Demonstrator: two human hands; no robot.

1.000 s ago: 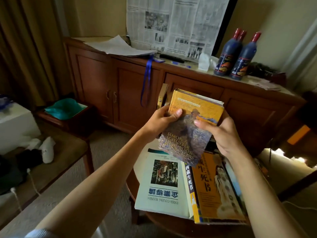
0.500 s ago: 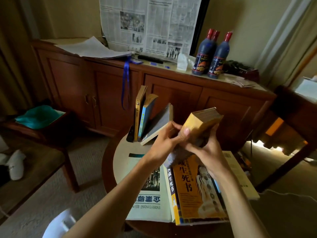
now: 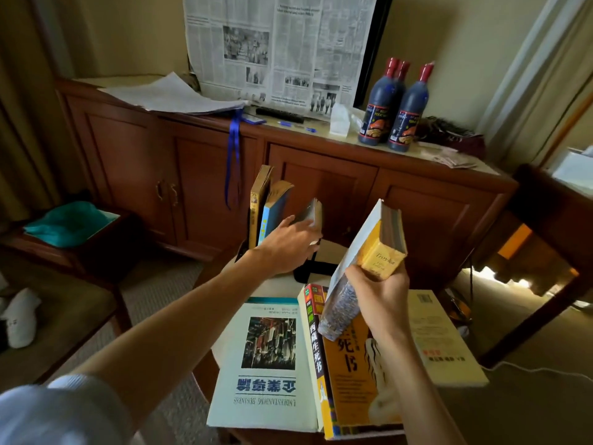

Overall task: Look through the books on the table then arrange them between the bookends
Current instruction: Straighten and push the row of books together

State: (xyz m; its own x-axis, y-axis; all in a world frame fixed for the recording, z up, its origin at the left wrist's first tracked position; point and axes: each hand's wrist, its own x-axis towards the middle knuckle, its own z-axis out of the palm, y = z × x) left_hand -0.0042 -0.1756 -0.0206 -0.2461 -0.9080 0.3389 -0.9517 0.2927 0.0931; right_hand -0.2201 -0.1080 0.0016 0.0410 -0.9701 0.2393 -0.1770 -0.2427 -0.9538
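Left hand [image 3: 285, 248] now off yellow book [image 3: 375, 248], perhaps gripping leaning book [image 3: 309, 215]; right hand [image 3: 380, 295] clasping.

The room is dim and warm-toned. Daylight enters from the right, falling as a bright, blown-out patch on the carpet [image 3: 500, 277] under the dark furniture there. The cabinet [image 3: 192, 175] fronts and the left side sit in deep shadow. The wide lens bows straight lines toward the frame edges. The sleeve [image 3: 61, 412] at lower left is blurred; book covers stay readable.
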